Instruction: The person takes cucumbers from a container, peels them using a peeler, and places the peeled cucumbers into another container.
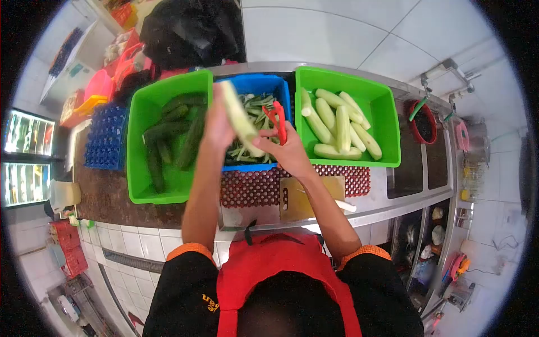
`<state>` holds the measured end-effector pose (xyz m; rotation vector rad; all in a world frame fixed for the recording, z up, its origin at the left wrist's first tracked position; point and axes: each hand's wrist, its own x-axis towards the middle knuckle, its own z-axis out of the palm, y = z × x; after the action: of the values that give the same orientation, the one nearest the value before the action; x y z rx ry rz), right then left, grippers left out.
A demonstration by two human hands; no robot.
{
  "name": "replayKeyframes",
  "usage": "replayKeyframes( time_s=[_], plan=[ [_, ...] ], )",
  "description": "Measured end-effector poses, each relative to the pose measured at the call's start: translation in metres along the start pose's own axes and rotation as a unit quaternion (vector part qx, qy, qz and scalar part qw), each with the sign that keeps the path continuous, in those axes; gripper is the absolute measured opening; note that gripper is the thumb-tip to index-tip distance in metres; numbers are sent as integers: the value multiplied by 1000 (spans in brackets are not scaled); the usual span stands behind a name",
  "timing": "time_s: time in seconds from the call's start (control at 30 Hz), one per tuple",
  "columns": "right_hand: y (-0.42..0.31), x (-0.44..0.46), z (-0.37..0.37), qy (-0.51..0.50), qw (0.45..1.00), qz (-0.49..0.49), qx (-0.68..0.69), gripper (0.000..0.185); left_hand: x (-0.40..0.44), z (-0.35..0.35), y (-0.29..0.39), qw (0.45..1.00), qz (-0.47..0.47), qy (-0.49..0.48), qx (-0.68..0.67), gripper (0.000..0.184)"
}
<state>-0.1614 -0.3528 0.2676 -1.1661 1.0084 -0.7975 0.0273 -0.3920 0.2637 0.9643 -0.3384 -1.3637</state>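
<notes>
Dark vegetables lay in the left green tub. The left hand, motion-blurred, was closed around a pale vegetable above the blue bin. Its long axis slanted from far left to near right, the near end at the fingers of the right hand, which was partly curled, gripping a red peeler. Peeled vegetables occupied the right green tub.

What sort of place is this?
Probably a commercial kitchen: a long metal-edged counter, big tubs of cucumbers, peeled ones and dark ones, and a deep sink.
</notes>
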Motion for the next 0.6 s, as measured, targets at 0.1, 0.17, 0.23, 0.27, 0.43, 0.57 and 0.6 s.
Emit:
replayKeyframes(
  time_s=[0.1,0.17,0.23,0.27,0.43,0.57,0.6],
  plan=[
    [-2,-9,-5,103,977,-68,-176,49,-26,43,-26,993,-34,-100,-59,46],
    [-10,-15,-28,143,984,-10,-108,44,-19,29,-27,997,-2,-49,-63,38],
    [-20,-24,-57,234,966,50,-101,37,-16,14,-11,991,102,36,84,36],
    [-19,-26,-72,255,960,-6,-117,36,-16,-1,4,980,119,45,156,39],
    [-29,-49,-105,330,937,-65,-97,29,-7,-122,42,596,174,310,720,54],
    [-2,-60,-117,329,932,-52,-145,29,2,-196,41,419,212,176,865,55],
    [-6,-65,-107,326,937,-4,-125,28,1,-190,46,361,157,148,907,58]
  ],
)
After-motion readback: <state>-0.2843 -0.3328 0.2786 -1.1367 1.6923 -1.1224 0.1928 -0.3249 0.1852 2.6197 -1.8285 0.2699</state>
